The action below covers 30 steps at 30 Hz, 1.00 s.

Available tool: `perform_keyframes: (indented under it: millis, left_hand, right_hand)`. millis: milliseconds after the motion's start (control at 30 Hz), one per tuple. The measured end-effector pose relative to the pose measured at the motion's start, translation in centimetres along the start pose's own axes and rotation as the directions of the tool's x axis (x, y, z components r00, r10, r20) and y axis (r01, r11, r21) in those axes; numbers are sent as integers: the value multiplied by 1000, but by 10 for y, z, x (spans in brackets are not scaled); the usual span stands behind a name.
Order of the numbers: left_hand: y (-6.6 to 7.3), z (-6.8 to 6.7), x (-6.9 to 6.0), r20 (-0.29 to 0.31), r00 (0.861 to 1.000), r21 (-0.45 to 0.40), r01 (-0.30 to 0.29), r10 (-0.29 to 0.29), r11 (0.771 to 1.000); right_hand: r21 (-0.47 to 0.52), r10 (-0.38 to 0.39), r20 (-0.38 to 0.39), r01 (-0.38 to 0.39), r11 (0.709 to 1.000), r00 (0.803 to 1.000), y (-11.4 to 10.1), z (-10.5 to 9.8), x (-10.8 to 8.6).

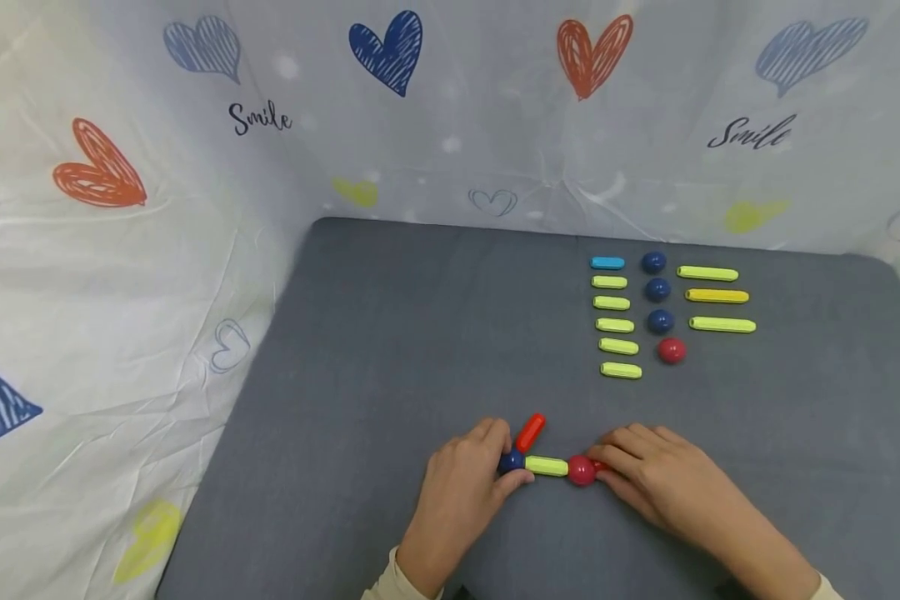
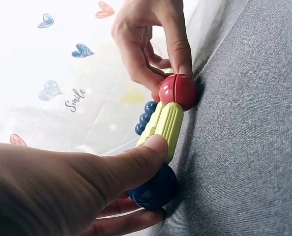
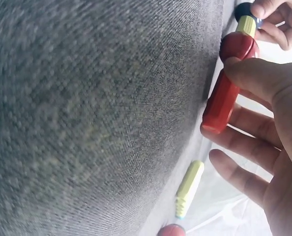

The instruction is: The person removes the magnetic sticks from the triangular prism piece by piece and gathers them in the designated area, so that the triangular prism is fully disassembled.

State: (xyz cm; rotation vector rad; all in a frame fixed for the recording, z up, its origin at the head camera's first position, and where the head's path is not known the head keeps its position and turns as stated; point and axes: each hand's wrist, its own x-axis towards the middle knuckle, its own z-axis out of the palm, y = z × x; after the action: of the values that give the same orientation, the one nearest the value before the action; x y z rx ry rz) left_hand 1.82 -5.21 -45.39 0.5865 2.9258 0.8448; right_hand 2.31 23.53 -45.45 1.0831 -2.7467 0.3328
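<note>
A small chain of toy building pieces lies on the grey cloth near the front. My left hand pinches its blue ball between thumb and fingers. From that ball a yellow-green rod runs right to a red ball. A short red rod points up and right from the blue ball. My right hand holds another red rod, which meets the red ball's right side. The right wrist view shows the thumb where rod and ball join, with fingers along the rod's far side.
Behind the right hand stands a column of short yellow-green rods with a blue rod at its top. Beside it are three blue balls, a loose red ball and three longer rods. A heart-printed sheet hangs behind.
</note>
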Motion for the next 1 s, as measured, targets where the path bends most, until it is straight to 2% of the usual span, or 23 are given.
perform_keyframes:
  millis: [133, 267, 467, 733, 1000]
  left_hand:
    - [-1, 1, -1, -13, 1000, -8, 7, -7, 1000]
    - [0, 3, -2, -26, 1000, -8, 1, -1, 1000]
    - [1, 5, -3, -17, 1000, -7, 8, -8, 1000]
    - [-1, 6, -5, -16, 1000, -8, 15, -15, 1000]
    - [-3, 6, -5, -18, 1000, -8, 9, -10, 1000]
  right_hand:
    - [-20, -6, 0, 6, 1000, 1000, 1, 1, 0]
    - [-48, -13, -33, 12, 999, 999, 6, -1, 1]
    - [-57, 8, -68, -12, 998, 998, 13, -7, 6]
    - [-97, 98, 5, -97, 991, 995, 26, -9, 13]
    - [-109, 117, -60, -123, 986, 991, 43, 0, 15]
